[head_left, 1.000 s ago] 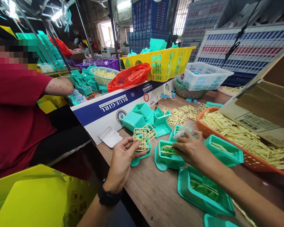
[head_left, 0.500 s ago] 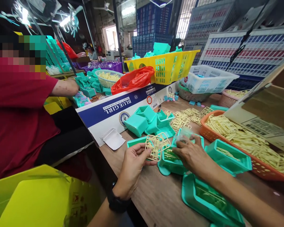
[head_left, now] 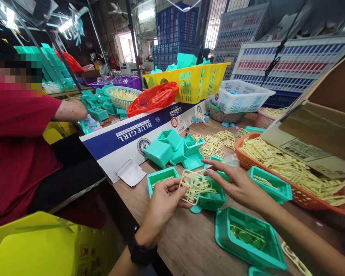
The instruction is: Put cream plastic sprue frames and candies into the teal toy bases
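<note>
My left hand [head_left: 165,197] pinches a small stack of pale yellow plastic sprue frames [head_left: 194,186], thin open lattices held upright over the table. My right hand [head_left: 232,178] is just right of them with fingers stretched out and apart. Its fingertips are close to the frames' right edge; whether they touch I cannot tell. Behind and below the frames is a green plastic tub [head_left: 211,199], partly hidden by them. A second green tub [head_left: 162,178] with yellow pieces lies beyond my left hand. Nearer me, a larger green tub [head_left: 250,239] holds yellow frames.
An orange basket [head_left: 304,191] full of yellow pieces stands at right, below an open cardboard box [head_left: 313,134]. Stacked green tubs [head_left: 166,149] and loose yellow frames [head_left: 211,145] lie ahead, along a cardboard strip [head_left: 138,132]. A person in a red shirt [head_left: 20,142] sits at left.
My right hand has lifted from the tub on the right, and its fingers have straightened out toward the frames. My left hand still holds the frames. The whole view has shifted slightly.
</note>
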Demonstrator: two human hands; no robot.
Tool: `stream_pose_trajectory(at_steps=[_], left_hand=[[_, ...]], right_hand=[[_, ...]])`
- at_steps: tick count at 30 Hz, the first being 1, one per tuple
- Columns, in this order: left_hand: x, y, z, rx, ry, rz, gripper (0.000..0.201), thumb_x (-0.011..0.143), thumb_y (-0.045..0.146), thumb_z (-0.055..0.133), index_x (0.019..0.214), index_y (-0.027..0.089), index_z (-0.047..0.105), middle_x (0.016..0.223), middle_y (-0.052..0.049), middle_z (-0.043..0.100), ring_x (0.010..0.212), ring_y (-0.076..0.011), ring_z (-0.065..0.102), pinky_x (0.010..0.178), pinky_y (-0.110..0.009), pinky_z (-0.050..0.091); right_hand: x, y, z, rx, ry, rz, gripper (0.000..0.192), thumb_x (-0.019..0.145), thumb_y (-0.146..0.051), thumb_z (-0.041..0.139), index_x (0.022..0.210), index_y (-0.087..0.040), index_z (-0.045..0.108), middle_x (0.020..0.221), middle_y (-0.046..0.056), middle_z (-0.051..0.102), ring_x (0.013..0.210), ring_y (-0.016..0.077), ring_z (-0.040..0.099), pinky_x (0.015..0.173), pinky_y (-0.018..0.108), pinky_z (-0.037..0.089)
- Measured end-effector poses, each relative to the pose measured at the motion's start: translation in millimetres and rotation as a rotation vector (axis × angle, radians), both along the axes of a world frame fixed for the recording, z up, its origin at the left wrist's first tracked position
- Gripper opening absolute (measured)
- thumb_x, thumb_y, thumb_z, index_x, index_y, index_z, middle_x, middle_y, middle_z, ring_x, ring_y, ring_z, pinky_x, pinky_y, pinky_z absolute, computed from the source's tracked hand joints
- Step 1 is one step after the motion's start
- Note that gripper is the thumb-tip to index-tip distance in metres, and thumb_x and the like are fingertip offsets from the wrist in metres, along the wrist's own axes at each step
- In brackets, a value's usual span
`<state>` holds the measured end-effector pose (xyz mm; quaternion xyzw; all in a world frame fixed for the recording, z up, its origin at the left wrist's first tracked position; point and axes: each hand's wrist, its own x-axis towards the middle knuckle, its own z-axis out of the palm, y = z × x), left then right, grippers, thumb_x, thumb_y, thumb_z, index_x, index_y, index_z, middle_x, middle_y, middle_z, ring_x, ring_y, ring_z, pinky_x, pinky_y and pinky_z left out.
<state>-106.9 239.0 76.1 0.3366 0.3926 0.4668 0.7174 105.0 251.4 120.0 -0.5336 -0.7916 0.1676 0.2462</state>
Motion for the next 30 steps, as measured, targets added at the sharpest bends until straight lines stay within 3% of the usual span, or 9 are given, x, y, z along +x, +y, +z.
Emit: stream_pose_trajectory(at_steps=[3, 6, 11, 15, 18, 22, 30], left_hand=[[10, -1, -0.8, -0.004, 0.006, -0.035, 0.053, 0.052, 0.043, 0.095, 0.088, 0.009, 0.078, 0.078, -0.009, 0.078, 0.057, -0.0156, 0.069, 0.048, -0.023, 0.061], [14, 0, -3.1, -0.017, -0.014, 0.061, 0.058, 0.05, 0.042, 0.096, 0.093, 0.009, 0.077, 0.083, -0.01, 0.079, 0.059, -0.017, 0.07, 0.049, -0.025, 0.062], [10, 3, -4.9, -0.001, -0.043, 0.177, 0.06, 0.052, 0.043, 0.095, 0.096, 0.008, 0.074, 0.087, -0.011, 0.079, 0.069, -0.023, 0.075, 0.057, -0.03, 0.066], [12, 3, -4.2, -0.029, -0.018, 0.152, 0.063, 0.048, 0.045, 0.096, 0.094, 0.007, 0.073, 0.081, -0.01, 0.078, 0.064, -0.0229, 0.074, 0.053, -0.03, 0.065], [14, 3, -4.2, -0.037, -0.01, 0.151, 0.066, 0.045, 0.045, 0.096, 0.094, 0.007, 0.073, 0.081, -0.01, 0.078, 0.065, -0.0227, 0.074, 0.053, -0.03, 0.065], [14, 4, -5.8, -0.035, 0.005, 0.147, 0.063, 0.046, 0.044, 0.096, 0.093, 0.008, 0.073, 0.085, -0.011, 0.079, 0.067, -0.0226, 0.074, 0.053, -0.029, 0.064], [20, 7, -6.7, -0.018, 0.001, 0.129, 0.06, 0.05, 0.042, 0.094, 0.095, 0.007, 0.073, 0.081, -0.01, 0.078, 0.065, -0.0206, 0.073, 0.051, -0.027, 0.063]], right_hand=[[8, -2, 13.5, -0.111, 0.005, 0.1, 0.031, 0.098, -0.047, 0.052, 0.105, -0.028, 0.075, 0.09, 0.002, 0.077, 0.08, 0.0186, 0.069, 0.073, 0.033, 0.053], [32, 0, 19.0, -0.12, -0.048, 0.053, 0.031, 0.094, -0.048, 0.056, 0.089, -0.026, 0.077, 0.081, 0.001, 0.077, 0.07, 0.0176, 0.067, 0.066, 0.032, 0.051], [79, 13, 5.0, 0.237, -0.151, -0.287, 0.033, 0.091, -0.049, 0.056, 0.085, -0.024, 0.078, 0.085, 0.006, 0.078, 0.077, 0.0246, 0.069, 0.072, 0.039, 0.049], [95, 25, -20.0, 0.361, -0.251, -0.329, 0.03, 0.093, -0.042, 0.054, 0.087, -0.027, 0.079, 0.087, 0.006, 0.079, 0.081, 0.0256, 0.068, 0.081, 0.043, 0.041], [95, 30, -32.2, 0.277, -0.35, -0.337, 0.022, 0.091, -0.034, 0.058, 0.089, -0.029, 0.079, 0.089, 0.005, 0.08, 0.083, 0.0263, 0.067, 0.081, 0.043, 0.033], [90, 34, -34.5, 0.107, -0.402, -0.308, 0.021, 0.09, -0.032, 0.059, 0.091, -0.029, 0.08, 0.082, 0.006, 0.078, 0.089, 0.029, 0.064, 0.077, 0.039, 0.026], [89, 34, -29.4, 0.044, -0.512, -0.342, 0.026, 0.087, -0.022, 0.056, 0.091, -0.028, 0.08, 0.097, 0.007, 0.079, 0.1, 0.0312, 0.061, 0.075, 0.038, 0.021]])
